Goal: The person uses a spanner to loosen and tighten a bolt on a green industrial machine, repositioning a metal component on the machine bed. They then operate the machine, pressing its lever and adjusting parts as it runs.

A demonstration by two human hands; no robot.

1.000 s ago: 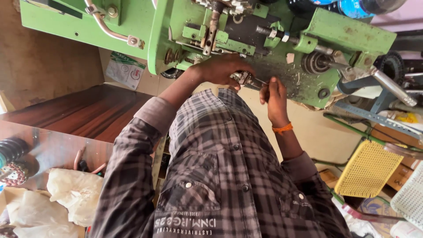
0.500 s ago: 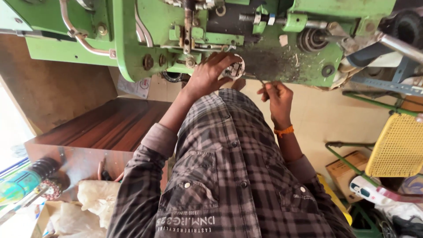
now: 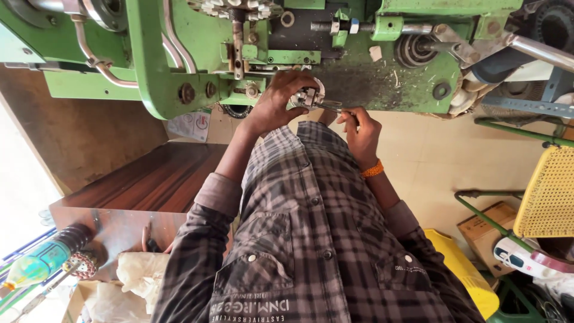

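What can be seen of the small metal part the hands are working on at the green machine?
The small metal part looks like a silvery, shiny round fitting mounted on the green machine, just under its worn, chipped front plate. The left hand wraps around it from the side, covering much of it. The right hand holds a thin metal tool whose tip meets the part. Finer details are too small to tell.

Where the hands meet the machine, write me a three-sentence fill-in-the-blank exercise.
1. The left hand grips a small metal part on a ____ machine.
2. The right hand pinches a thin tool and wears an ____ wristband.
3. The mesh basket at the right edge is ____.

Missing words: green; orange; yellow.
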